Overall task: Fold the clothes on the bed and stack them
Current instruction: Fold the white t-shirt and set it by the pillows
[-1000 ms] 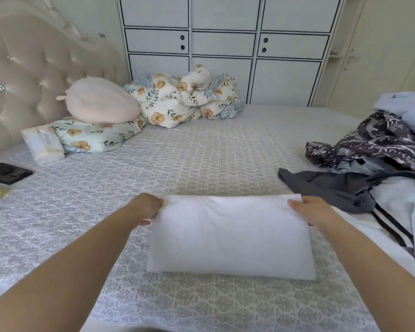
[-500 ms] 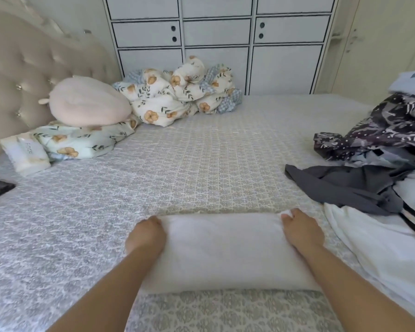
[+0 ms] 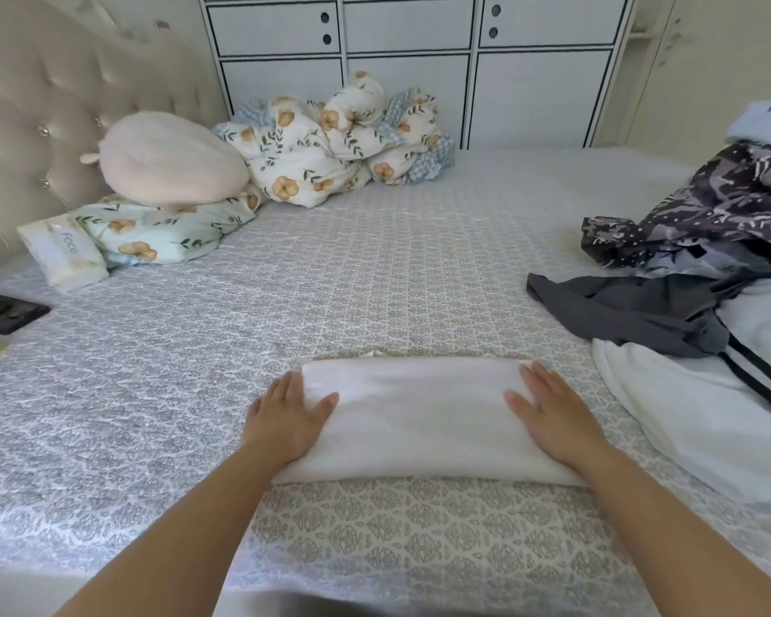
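— Head camera: how far along does the folding look?

— One piece appears done. A white garment [image 3: 423,416] lies folded into a neat rectangle on the bed [image 3: 330,282], in the near middle, right in front of the person. The left hand [image 3: 288,418] lies flat on its left end and the right hand [image 3: 548,416] flat on its right end, fingers straight, pressing rather than gripping anything.

— So nothing is held?

— Nothing. Both palms rest on the cloth, as if smoothing it down. I'd judge that fold finished or nearly so.

— And what is left?

— Most of it. On the right side of the bed sits an unfolded heap: a dark patterned garment [image 3: 722,207], a grey garment [image 3: 628,309] spread toward the middle, a white garment with dark stripes [image 3: 708,411] just beside the folded one, and a pale blue piece [image 3: 766,122] at the far edge. No stack exists yet; there is only this single folded piece.

— Anything in the way?

— Not much. A floral quilt [image 3: 330,144], a pink cushion [image 3: 170,167] on a floral pillow [image 3: 161,229], a tissue pack [image 3: 63,256] and a phone [image 3: 5,311] are well apart, at the far and left edges. The striped white garment lies near the right hand, so it could get caught when the folded piece is moved.
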